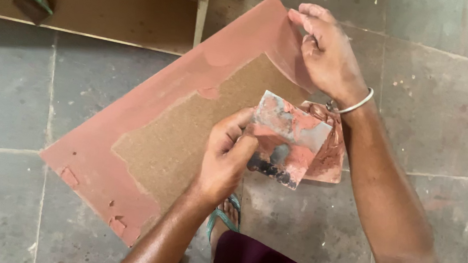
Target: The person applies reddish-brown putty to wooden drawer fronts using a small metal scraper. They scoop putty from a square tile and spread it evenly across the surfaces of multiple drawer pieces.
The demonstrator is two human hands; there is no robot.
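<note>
A green-topped block [33, 0] is seen at the far upper left, well apart from the board, on a brown panel [115, 16] that lies above the board's left half. The board [172, 138] is laid on the grey tiled floor [8, 102], its long axis running diagonally from lower left to upper right, with the upper right corner pointing towards the top of the view. Its edges and left part are covered with reddish filler, while a bare brown patch is left in the middle. Small lumps of filler are seen near the board's lower left corner.

Over the board's lower right edge, the left hand [226, 156] is clenched on a flat scraper [286, 138], gripped at its left edge by thumb and fingers; the scraper is smeared with reddish filler and tilted, its blade pointing right. A second filler-coated plate [330, 150] is seen just behind the scraper, to the right of the board. A foot in a green sandal [224, 217] is seen below the board.

At the board's upper right corner, the right hand [326, 52] is closed on the board's edge, fingers curled over it. A bangle [356, 105] is worn on that wrist.
</note>
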